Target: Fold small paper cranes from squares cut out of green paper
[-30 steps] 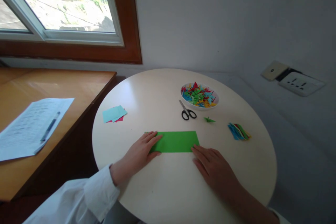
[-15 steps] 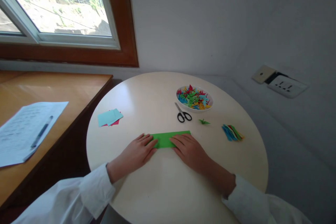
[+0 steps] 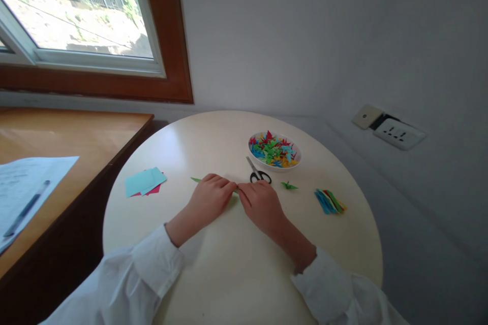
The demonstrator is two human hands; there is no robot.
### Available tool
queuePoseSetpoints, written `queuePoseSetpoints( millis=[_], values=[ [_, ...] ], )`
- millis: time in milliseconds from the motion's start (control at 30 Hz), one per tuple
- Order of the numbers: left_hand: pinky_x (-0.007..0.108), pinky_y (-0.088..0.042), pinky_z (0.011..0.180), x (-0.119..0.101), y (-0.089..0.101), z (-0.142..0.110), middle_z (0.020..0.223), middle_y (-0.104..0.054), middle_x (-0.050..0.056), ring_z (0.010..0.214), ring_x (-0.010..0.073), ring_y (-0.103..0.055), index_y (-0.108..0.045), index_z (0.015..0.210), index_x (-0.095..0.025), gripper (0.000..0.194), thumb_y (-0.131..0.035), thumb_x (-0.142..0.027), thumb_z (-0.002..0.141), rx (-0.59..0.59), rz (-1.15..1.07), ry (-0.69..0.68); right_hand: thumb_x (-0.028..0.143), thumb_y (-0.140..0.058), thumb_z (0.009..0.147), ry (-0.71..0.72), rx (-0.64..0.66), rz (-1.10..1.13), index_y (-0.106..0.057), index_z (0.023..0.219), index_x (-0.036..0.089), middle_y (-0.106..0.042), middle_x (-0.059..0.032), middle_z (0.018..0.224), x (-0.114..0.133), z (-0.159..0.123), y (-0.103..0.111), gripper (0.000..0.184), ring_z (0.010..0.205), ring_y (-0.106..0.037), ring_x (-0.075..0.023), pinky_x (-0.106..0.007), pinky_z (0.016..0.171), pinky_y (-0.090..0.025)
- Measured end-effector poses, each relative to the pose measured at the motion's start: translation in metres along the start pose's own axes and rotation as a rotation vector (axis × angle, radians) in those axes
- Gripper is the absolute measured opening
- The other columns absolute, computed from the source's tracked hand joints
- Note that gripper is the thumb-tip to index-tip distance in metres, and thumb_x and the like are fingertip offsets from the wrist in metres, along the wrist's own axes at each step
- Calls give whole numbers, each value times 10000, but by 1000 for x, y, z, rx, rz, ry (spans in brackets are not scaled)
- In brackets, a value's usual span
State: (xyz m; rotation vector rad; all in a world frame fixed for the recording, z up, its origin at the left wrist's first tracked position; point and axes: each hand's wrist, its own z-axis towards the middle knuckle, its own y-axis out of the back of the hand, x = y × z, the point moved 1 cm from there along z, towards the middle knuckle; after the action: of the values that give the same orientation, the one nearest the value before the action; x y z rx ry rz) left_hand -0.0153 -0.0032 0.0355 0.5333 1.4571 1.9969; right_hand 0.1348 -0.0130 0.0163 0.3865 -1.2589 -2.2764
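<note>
Both hands meet over a folded strip of green paper, raised on edge and mostly hidden behind the fingers. My left hand is closed on its left part, with one thin green end sticking out past the knuckles. My right hand grips the right part, its fingertips close to those of the left. Just beyond the right hand lie black-handled scissors, their handles partly behind the fingers. A small green paper crane rests to the right of that hand.
A white bowl full of colourful paper cranes stands at the back. Blue and red paper sheets lie left; a bundle of coloured strips lies right. A wooden desk holds written paper and a pen.
The green paper lay flat under spread hands; now it is lifted on edge and gripped. Both hands have closed and come together. The camera view has shifted slightly.
</note>
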Motion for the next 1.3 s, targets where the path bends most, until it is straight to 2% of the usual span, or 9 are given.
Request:
queuePoseSetpoints(
  millis=[133, 333, 567, 800, 1300],
  values=[
    [322, -442, 703, -1, -8, -2, 686, -646, 52, 657, 168, -601, -604, 760, -158, 213, -415, -127, 853, -83, -51, -21, 133, -441, 889, 21, -91, 24, -605, 827, 165, -670, -13, 686, -1, -4, 2, 178, 670, -589, -144, -311, 773, -322],
    [319, -425, 689, -5, -9, -5, 709, -651, 51, 666, 163, -585, -594, 742, -159, 221, -404, -137, 852, -204, -100, -17, 75, -408, 872, 27, -96, 21, -566, 709, 170, -612, 3, 589, 2, -6, 3, 246, 591, -534, -132, -308, 772, -314],
    [299, -380, 644, -6, -7, -5, 628, -611, 16, 612, 144, -554, -545, 667, -168, 237, -428, -214, 868, -191, -69, -49, 41, -430, 816, 27, -70, 28, -548, 681, 177, -620, -1, 619, 5, -5, 10, 226, 625, -525, -146, -314, 748, -292],
    [286, -349, 612, -5, -3, -5, 607, -603, 4, 584, 134, -530, -536, 646, -175, 225, -430, -178, 844, -253, -27, -32, 68, -473, 828, -31, -52, 8, -600, 768, 188, -679, -7, 723, -5, -6, 21, 186, 707, -565, -155, -325, 767, -274],
    [289, -365, 598, 14, 9, -8, 630, -654, 5, 573, 148, -556, -576, 655, -178, 178, -491, -175, 812, -389, 3, 61, 149, -497, 855, -158, -164, -130, -647, 787, 186, -719, -20, 761, -36, -8, 43, 169, 685, -595, -167, -328, 748, -278]
  ],
)
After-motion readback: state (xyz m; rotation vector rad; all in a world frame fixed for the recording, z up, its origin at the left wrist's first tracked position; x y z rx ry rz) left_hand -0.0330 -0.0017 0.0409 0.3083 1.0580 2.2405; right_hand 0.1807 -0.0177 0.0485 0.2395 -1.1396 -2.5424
